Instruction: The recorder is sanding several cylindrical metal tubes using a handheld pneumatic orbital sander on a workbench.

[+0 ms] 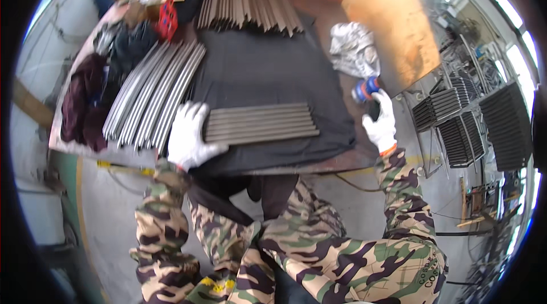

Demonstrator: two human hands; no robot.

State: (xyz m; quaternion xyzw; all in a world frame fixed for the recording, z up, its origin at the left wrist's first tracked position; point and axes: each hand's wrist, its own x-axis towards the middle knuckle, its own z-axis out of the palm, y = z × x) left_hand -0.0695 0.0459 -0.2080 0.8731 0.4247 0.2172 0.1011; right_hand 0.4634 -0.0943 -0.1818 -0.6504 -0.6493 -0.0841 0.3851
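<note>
My left hand [192,138], in a white glove, lies at the left ends of a row of short grey metal tubes [259,123]. Its fingers are stretched out and the thumb points right along the near tube. The tubes lie side by side on a black cloth [256,70]. At the table's right edge, my gloved right hand [383,122] is closed around the black part of a small blue-and-red tool [365,89], whose exact kind I cannot make out. To the left of my left hand, long shiny curved tubes [156,93] lie in a bundle.
More tubes [248,8] are lined up at the far side of the table. A crumpled white cloth [354,48] lies beyond my right hand. Dark clothing [85,99] and a red cloth [167,19] are heaped at left. Orange boards [393,25] border the table; metal racks [450,116] stand right.
</note>
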